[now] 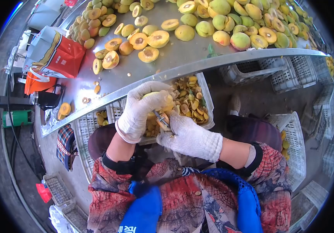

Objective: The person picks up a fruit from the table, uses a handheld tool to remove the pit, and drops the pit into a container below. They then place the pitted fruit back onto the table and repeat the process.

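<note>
My left hand (137, 110), in a white knit glove, is closed around a yellow peach half (167, 101), partly hidden by the fingers. In my right hand (190, 138), also gloved, is a small hand tool with a narrow metal blade (161, 119); its handle is mostly covered. The blade points up toward the left hand, close to the fruit. Both hands are over a white plastic crate (207, 99) of peach scraps (190, 105), just in front of the metal table's edge. Halved peaches (158, 39) lie beyond on the metal table (108, 79), several cut side up.
Piles of peaches (248, 19) cover the table's far side. A red bag (64, 56) and a dark flask (44, 99) stand at left. More white crates (252, 72) are under the table, and another crate (297, 147) sits by my right leg. A plaid bag (66, 145) is at left.
</note>
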`<state>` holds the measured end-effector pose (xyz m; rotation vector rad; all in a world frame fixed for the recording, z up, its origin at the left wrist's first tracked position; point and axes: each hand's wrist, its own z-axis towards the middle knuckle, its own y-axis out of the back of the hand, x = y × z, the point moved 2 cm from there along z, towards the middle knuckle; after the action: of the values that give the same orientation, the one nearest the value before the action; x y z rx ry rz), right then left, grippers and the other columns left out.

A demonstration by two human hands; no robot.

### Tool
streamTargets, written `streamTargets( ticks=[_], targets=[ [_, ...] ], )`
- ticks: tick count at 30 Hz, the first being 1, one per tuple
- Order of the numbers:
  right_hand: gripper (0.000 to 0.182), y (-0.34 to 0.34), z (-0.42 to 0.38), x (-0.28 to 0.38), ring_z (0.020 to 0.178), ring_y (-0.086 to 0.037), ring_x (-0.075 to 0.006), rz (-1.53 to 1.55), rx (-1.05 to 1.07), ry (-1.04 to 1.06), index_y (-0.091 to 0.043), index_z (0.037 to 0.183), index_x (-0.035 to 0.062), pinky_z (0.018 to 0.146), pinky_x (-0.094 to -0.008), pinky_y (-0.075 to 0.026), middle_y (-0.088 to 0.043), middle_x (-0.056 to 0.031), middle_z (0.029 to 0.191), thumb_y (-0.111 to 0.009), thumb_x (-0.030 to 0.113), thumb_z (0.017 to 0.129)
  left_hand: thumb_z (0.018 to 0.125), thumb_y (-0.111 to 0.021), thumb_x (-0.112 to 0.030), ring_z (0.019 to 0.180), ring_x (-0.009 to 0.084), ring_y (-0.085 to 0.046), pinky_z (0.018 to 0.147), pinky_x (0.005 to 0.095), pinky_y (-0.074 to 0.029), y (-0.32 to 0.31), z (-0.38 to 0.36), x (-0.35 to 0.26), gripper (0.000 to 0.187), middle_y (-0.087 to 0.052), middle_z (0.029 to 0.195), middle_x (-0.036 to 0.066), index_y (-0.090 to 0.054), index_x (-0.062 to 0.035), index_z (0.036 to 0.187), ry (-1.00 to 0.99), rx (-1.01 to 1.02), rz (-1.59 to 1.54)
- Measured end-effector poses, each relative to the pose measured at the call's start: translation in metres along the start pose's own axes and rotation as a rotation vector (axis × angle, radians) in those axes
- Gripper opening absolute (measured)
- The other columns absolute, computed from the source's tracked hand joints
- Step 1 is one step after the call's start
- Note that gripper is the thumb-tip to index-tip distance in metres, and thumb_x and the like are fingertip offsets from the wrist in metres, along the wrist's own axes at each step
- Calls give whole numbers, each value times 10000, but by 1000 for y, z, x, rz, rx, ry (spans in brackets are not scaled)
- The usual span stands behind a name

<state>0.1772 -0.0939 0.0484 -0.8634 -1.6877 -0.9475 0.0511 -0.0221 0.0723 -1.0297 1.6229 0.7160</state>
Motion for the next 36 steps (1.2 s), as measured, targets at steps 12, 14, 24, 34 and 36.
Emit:
streamTargets(
  ticks=[12, 14, 24, 34, 36],
  targets=[
    [251, -2, 19, -6, 696, -653, -282, -856, -321, 148, -558, 1037, 25, 564, -365, -539, -612, -137, 831, -550, 133, 810, 887, -596, -291, 818, 184, -637, 724, 284, -521, 10, -3, 21, 339, -650, 922, 122, -609, 6, 1051, -83, -281, -307],
    [222, 1, 19, -2, 628, -650, -245, -972, -389, 250, -566, 1019, 43, 491, -344, -524, -607, -110, 789, -537, 122, 814, 895, -590, -294, 804, 178, -638, 691, 267, -526, 15, -4, 22, 335, -649, 910, 122, -609, 3, 1050, -37, -284, -367],
    [418, 0, 26, 5, 568, -650, -238, -1200, -195, 135, -464, 1300, 183, 428, -391, -498, -595, -87, 707, -497, 171, 884, 816, -681, -225, 811, 154, -603, 747, 274, -478, 145, -64, -15, 293, -637, 882, 90, -648, -6, 1009, -77, -657, 699],
    [198, -3, 34, -2, 637, -672, -259, -1047, -152, 82, -578, 883, 92, 479, -383, -527, -628, -106, 752, -519, 280, 879, 779, -673, -244, 1003, 306, -608, 869, 368, -460, 183, 40, -45, 405, -624, 1087, 183, -616, -58, 1134, -234, -662, 1206],
    [181, -3, 35, -1, 627, -666, -260, -1040, -153, 98, -564, 883, 99, 481, -390, -525, -616, -104, 744, -526, 276, 874, 782, -655, -286, 1002, 337, -602, 870, 426, -473, 185, 83, -43, 351, -623, 1087, 163, -625, -124, 1092, -237, -605, 1376]
  ],
)
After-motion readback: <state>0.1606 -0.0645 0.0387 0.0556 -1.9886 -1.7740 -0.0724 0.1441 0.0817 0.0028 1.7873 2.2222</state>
